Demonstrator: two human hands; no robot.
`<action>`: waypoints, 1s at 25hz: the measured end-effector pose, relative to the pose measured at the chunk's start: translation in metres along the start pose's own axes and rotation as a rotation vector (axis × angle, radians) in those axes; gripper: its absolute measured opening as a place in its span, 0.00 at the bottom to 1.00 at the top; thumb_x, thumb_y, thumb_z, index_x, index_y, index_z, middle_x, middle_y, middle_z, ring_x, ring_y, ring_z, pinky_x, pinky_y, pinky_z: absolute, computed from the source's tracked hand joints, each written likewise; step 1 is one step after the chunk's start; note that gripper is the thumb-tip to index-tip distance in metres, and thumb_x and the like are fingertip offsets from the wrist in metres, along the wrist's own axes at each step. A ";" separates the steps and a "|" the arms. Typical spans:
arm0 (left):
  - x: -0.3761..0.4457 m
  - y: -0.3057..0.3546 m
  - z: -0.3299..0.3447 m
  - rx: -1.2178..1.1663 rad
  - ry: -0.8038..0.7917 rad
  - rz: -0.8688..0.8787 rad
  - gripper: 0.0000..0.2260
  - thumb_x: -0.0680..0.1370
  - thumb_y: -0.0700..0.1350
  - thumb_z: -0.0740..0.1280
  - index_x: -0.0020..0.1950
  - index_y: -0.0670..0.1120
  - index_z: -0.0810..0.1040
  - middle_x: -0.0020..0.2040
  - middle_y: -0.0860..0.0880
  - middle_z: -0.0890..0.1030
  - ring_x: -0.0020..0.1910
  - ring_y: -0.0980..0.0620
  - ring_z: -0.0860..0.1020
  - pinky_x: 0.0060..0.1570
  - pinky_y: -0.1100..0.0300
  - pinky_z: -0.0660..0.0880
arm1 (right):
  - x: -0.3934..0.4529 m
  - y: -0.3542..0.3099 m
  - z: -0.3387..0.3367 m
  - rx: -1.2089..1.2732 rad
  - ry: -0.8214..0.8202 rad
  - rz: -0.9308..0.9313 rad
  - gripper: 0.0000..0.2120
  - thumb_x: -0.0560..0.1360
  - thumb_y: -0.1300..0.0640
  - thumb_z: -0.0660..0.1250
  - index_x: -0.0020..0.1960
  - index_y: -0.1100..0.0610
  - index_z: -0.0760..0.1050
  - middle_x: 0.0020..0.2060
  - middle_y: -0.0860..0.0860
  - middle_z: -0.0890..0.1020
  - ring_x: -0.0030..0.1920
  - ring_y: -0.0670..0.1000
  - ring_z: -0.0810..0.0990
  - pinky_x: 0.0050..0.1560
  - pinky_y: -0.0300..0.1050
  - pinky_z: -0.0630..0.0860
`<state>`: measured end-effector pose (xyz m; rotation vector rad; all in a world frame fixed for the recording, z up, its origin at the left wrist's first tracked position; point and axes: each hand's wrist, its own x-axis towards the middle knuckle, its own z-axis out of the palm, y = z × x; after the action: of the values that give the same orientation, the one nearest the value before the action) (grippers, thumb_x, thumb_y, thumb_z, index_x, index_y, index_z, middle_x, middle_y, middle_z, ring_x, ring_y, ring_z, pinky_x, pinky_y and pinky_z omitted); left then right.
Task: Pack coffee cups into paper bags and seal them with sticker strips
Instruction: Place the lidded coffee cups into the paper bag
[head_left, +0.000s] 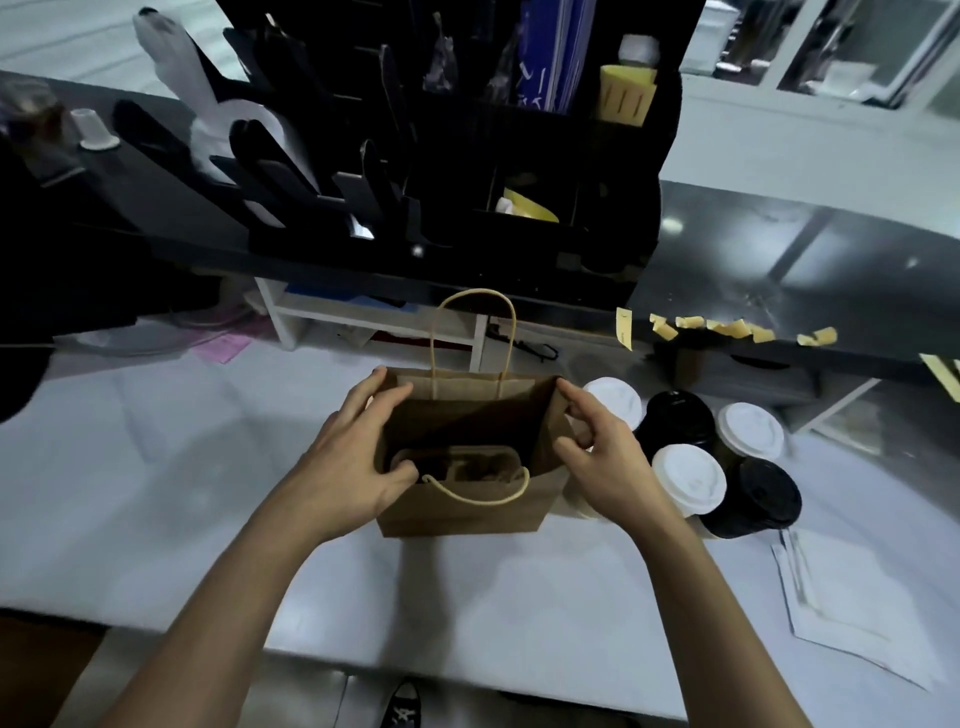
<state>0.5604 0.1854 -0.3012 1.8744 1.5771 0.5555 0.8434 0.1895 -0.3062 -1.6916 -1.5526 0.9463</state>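
On the white table (156, 467) both hands grip the open bag (467, 506) standing at its middle: the left hand (353, 457) pinches its left rim, the right hand (605, 457) its right rim. Just right of the bag cluster five lidded cups (688, 480), and beyond them yellow stickers (727, 328) hang along the black counter's edge (857, 291).

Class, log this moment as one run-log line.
stage: opening bag | left hand: grips paper bag rim | right hand: pinches rim | cups: outside, right of bag
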 end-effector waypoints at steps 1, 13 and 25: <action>0.006 -0.003 -0.002 -0.007 -0.014 0.016 0.35 0.77 0.47 0.71 0.79 0.60 0.58 0.79 0.66 0.46 0.78 0.50 0.58 0.71 0.45 0.68 | 0.003 -0.003 0.001 0.003 0.019 0.017 0.32 0.78 0.65 0.64 0.80 0.48 0.64 0.57 0.43 0.77 0.53 0.43 0.75 0.40 0.24 0.73; 0.040 -0.025 -0.019 -0.024 -0.048 0.097 0.34 0.78 0.48 0.71 0.80 0.58 0.59 0.80 0.66 0.45 0.79 0.52 0.56 0.71 0.51 0.66 | 0.025 -0.022 0.018 0.018 0.082 0.079 0.30 0.79 0.64 0.64 0.79 0.50 0.64 0.62 0.48 0.76 0.38 0.31 0.80 0.36 0.24 0.72; 0.046 -0.021 -0.004 -0.009 -0.043 0.058 0.37 0.74 0.58 0.74 0.78 0.62 0.60 0.79 0.68 0.40 0.80 0.50 0.53 0.72 0.45 0.65 | 0.033 0.011 -0.019 -0.102 0.236 0.107 0.13 0.79 0.50 0.69 0.64 0.47 0.77 0.50 0.46 0.83 0.45 0.44 0.81 0.46 0.44 0.76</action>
<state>0.5513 0.2331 -0.3159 1.9172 1.4946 0.5431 0.8668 0.2218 -0.3076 -1.8990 -1.3859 0.6994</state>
